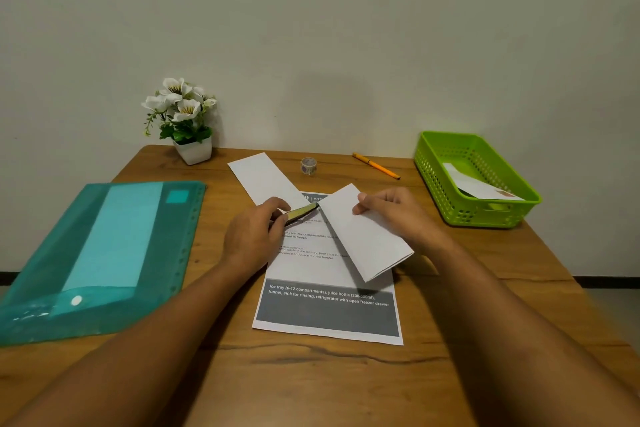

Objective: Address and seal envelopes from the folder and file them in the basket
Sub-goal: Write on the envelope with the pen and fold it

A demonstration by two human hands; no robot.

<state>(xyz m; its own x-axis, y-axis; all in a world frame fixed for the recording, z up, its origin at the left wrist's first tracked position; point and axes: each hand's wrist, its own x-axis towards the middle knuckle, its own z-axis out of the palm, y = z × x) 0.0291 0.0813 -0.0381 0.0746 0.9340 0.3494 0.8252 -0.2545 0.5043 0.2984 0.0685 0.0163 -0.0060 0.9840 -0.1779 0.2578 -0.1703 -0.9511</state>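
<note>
My left hand (251, 236) is closed around a small flat green-and-dark object (303, 212), whose tip sticks out toward the right; what it is I cannot tell. My right hand (398, 215) pinches a white folded paper or envelope (363, 239), holding it tilted above a printed sheet (329, 308). A second white envelope (265, 178) lies flat behind my left hand. The teal plastic folder (104, 253) lies at the left with light paper inside. The green basket (474, 180) stands at the right and holds one envelope (481, 185).
An orange pen (375, 166) and a small roll of tape (308, 166) lie near the table's far edge. A white pot of artificial flowers (185, 121) stands at the back left against the wall. The wooden table (311, 378) runs toward me.
</note>
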